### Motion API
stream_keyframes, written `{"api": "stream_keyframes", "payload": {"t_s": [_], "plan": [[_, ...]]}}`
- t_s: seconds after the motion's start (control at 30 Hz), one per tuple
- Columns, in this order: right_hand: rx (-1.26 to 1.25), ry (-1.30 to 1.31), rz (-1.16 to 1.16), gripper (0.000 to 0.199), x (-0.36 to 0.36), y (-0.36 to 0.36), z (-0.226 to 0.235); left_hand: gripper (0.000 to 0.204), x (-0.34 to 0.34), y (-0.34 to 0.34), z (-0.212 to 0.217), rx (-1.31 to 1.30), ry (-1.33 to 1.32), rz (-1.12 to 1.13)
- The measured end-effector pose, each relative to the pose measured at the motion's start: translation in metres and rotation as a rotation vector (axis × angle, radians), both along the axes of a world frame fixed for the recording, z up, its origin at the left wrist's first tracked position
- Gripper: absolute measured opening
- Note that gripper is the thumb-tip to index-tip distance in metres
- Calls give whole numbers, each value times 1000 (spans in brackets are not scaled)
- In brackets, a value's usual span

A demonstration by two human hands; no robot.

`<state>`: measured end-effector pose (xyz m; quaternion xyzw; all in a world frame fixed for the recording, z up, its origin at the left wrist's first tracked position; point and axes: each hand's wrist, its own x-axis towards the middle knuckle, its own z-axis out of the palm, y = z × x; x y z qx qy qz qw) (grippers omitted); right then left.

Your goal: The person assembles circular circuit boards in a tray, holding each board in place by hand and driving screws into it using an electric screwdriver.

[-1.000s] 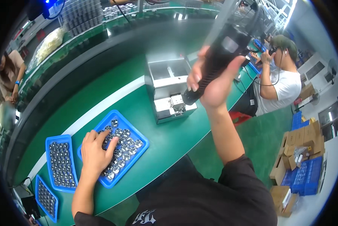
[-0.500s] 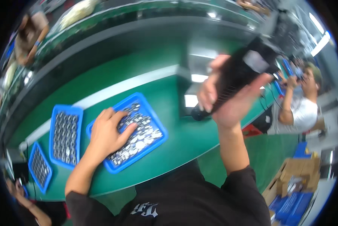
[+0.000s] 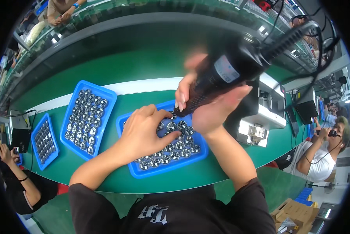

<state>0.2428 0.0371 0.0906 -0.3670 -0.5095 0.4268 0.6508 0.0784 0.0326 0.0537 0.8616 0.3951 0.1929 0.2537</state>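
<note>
A corded black electric screwdriver [image 3: 210, 78] is tilted across the blue tray [image 3: 155, 173] in front of me. My right hand [image 3: 214, 105] is closed around its body, and the tip reaches down at the tray's far side. Small round black-and-silver parts [image 3: 165, 159] sit in rows in this tray. Over its left half lies my left hand [image 3: 143, 126], palm down, thumb and forefinger apart with a part [image 3: 171, 126] between them. Its forefinger tip is close to the part under the screwdriver's tip; contact there is hard to make out.
Two more blue trays of similar parts, one [image 3: 113, 97] nearer and one [image 3: 56, 150] farther left, stand on the green table [image 3: 116, 183]. A white-and-black machine [image 3: 266, 105] stands to the right. Cables loop at upper right. Co-workers sit at both sides and across the conveyor [image 3: 116, 27].
My right hand has brought the screwdriver left and down over the tray. My left hand has moved its fingers toward the tray's far side. The view has also turned to the right.
</note>
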Motion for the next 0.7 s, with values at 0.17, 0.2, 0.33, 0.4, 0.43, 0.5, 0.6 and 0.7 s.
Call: {"api": "stream_keyframes", "payload": {"t_s": [0.17,0.2,0.33,0.4,0.43,0.5,0.6,0.7], "plan": [[-51,37,60,114,3,3,-7,41,0,4,-3,-19,-18,1],[-51,28,48,115,2,3,-8,42,0,5,-4,-28,-35,11],[-143,17,24,119,-5,4,-13,43,1,7,-6,-45,-28,14],[-152,26,17,121,-8,5,-15,44,1,8,-8,-47,-34,3],[-169,28,17,121,-9,5,-16,44,1,8,-8,-42,-44,-1],[-159,53,-1,121,-10,5,-16,44,1,8,-8,-41,-39,-2],[-148,64,5,120,-10,5,-16,44,1,8,-9,-25,-40,-4],[-139,51,12,119,-10,4,-16,43,1,8,-10,-19,-39,-6]]}}
